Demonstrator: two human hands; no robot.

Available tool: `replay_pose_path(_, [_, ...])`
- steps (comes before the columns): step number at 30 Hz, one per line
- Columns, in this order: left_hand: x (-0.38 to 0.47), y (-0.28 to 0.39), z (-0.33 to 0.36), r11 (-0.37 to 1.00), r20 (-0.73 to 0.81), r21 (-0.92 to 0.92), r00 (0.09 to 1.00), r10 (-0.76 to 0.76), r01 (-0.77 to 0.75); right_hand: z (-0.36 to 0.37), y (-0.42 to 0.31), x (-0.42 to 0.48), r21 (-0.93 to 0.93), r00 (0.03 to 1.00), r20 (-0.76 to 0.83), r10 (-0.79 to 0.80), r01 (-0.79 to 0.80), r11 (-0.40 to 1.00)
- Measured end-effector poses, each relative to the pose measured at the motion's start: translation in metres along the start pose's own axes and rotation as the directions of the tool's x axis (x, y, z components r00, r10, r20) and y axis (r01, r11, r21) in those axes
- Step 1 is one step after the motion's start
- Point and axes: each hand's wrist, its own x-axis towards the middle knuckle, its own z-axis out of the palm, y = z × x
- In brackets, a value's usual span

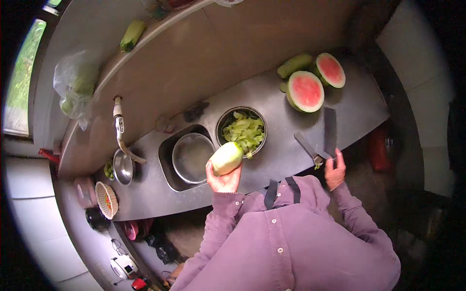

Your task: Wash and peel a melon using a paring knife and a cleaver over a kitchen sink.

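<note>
My left hand (225, 178) holds a peeled, pale green gourd (226, 159) from below, over the counter between the sink and a metal bowl (265, 125). Light green peelings (244, 132) are heaped in that bowl. At the counter's front edge my right hand (335, 172) is at the handle end of a cleaver (330, 129). Thumb and forefinger lie either side of that end; whether they grip it I cannot tell. The cleaver's dark, broad blade points away from me. Just left of it lies a peeler (306, 145), with scraps of green peel at its head.
Two cut watermelon halves (305, 91) and a green gourd (295, 65) occupy the counter's back right. A metal basin (193, 158) sits in the sink (166, 175). Further left are a flexible faucet (125, 147), a steel bowl (123, 167) and a woven basket (103, 198).
</note>
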Motion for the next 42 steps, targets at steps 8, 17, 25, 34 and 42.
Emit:
replay_pose_path(8, [0.033,-0.003,0.010,0.986,0.062,0.153,0.995,-0.080,0.070,0.095,-0.172,-0.001,0.161,0.835,0.277,-0.476,0.448,0.879])
replay_pose_path(17, [0.034,0.016,0.001,0.967,0.042,0.218,0.989,-0.144,0.132,0.139,-0.190,-0.019,-0.005,0.811,0.278,-0.516,0.538,0.843])
replay_pose_path(25, [0.037,0.027,-0.004,0.966,0.050,0.223,0.988,-0.144,0.129,0.153,-0.189,-0.027,-0.077,0.816,0.318,-0.484,0.531,0.844])
replay_pose_path(34, [0.004,0.017,0.009,0.962,0.019,0.191,0.979,-0.204,0.197,0.188,-0.163,-0.022,-0.039,0.868,0.482,-0.122,0.161,0.986])
replay_pose_path(42, [0.013,0.043,0.022,0.868,0.059,-0.231,0.897,-0.439,0.440,0.159,-0.179,-0.017,0.130,0.919,0.393,-0.044,-0.008,0.991])
